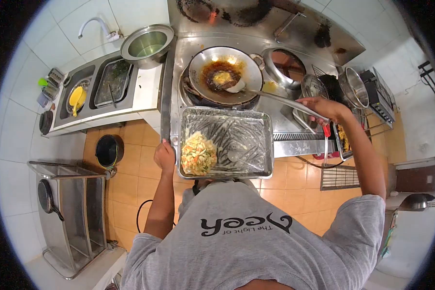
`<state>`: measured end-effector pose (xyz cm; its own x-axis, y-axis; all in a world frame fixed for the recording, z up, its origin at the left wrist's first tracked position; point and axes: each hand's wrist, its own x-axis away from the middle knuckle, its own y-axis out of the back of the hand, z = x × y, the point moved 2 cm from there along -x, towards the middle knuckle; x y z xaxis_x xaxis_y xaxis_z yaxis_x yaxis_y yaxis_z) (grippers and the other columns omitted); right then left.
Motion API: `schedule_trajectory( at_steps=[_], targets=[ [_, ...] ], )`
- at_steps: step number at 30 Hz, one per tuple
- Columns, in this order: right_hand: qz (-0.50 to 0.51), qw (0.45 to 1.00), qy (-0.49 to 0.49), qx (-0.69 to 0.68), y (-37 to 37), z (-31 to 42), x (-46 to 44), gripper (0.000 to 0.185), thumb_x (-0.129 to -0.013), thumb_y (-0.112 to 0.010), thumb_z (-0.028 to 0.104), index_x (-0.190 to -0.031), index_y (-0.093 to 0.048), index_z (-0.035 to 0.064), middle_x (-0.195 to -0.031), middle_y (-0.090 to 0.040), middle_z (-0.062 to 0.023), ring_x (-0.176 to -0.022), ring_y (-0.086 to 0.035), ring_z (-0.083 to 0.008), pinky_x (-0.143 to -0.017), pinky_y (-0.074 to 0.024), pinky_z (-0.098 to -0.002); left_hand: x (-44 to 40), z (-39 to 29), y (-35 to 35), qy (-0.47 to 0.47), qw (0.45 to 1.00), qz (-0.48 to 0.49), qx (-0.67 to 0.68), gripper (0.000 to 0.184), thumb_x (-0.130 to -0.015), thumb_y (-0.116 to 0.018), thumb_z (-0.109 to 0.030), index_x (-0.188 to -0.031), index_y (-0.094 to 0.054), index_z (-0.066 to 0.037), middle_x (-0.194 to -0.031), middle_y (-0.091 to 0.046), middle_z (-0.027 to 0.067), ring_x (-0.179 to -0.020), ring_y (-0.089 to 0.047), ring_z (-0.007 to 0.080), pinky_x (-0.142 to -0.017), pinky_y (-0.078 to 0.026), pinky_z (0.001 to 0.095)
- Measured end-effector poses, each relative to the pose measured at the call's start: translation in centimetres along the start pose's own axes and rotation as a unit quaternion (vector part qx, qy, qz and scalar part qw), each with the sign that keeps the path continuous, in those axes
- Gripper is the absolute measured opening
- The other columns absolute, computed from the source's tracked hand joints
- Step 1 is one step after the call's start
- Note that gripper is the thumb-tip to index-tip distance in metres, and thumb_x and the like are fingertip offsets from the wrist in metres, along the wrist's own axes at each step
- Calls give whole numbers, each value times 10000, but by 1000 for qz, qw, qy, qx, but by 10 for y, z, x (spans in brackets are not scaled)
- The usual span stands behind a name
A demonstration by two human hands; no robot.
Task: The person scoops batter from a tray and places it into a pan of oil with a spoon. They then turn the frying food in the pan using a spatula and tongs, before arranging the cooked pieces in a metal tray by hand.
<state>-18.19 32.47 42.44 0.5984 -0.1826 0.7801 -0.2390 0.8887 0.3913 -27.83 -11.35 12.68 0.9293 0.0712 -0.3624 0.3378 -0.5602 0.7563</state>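
Observation:
My right hand (320,108) is closed round the handle of a long metal ladle (285,100). The ladle's head dips into a wok (253,77) on the stove, beside a small yellow piece of food (223,77) in brown oil. My left hand (165,155) is closed at the left edge of a metal tray (268,166); what its fingers grip, if anything, is hidden. A mound of chopped vegetable mixture (198,153) sits at the tray's left side, and pale batter smears cover the rest.
A pot of liquid (148,44) stands left of the wok, by a double sink (94,72). Right of it are a round pan (286,67) and metal bowls (355,87). A black bucket (109,151) and a metal rack (72,212) are at lower left.

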Motion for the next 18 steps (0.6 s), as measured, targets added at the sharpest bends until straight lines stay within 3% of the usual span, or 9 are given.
schedule_trajectory(
  at_steps=[4,7,10,15,18],
  targets=[
    [-2,997,34,-62,-4,-3,-9,322,-914,-462,264,-1223,-464,174,-561,-422,58,-399,-338,-25,-326,-295,-172,1,4,-4,-15,1000,-12,2,408,-906,-379,-230,-654,-593,9,-649,-584,199,-613,-552,366,-560,-421,455],
    [22,996,60,-64,-2,5,1,352,-900,-495,263,-1237,-464,168,-555,-418,61,-408,-342,-14,-334,-296,-165,1,7,-6,-16,1000,-14,20,412,-908,-379,-231,-644,-583,11,-650,-581,202,-613,-548,369,-559,-416,456],
    [10,996,70,-51,8,16,6,409,-909,-481,236,-1302,-410,147,-587,-439,26,-394,-334,-22,-328,-278,-165,1,7,-7,1,999,-1,34,414,-909,-380,-233,-637,-573,12,-656,-580,206,-616,-545,373,-559,-412,457],
    [-29,995,94,-35,14,36,13,378,-905,-470,256,-1276,-439,188,-548,-418,57,-388,-337,-14,-325,-313,-163,1,5,-5,4,1000,-5,21,415,-911,-376,-241,-643,-571,8,-652,-578,203,-618,-544,375,-560,-409,460],
    [-61,989,130,40,26,37,9,374,-906,-463,253,-1275,-446,197,-535,-408,60,-392,-340,-15,-329,-308,-176,2,7,-7,20,999,1,25,421,-912,-369,-252,-644,-574,-1,-645,-576,200,-622,-547,375,-562,-408,462]
  ],
)
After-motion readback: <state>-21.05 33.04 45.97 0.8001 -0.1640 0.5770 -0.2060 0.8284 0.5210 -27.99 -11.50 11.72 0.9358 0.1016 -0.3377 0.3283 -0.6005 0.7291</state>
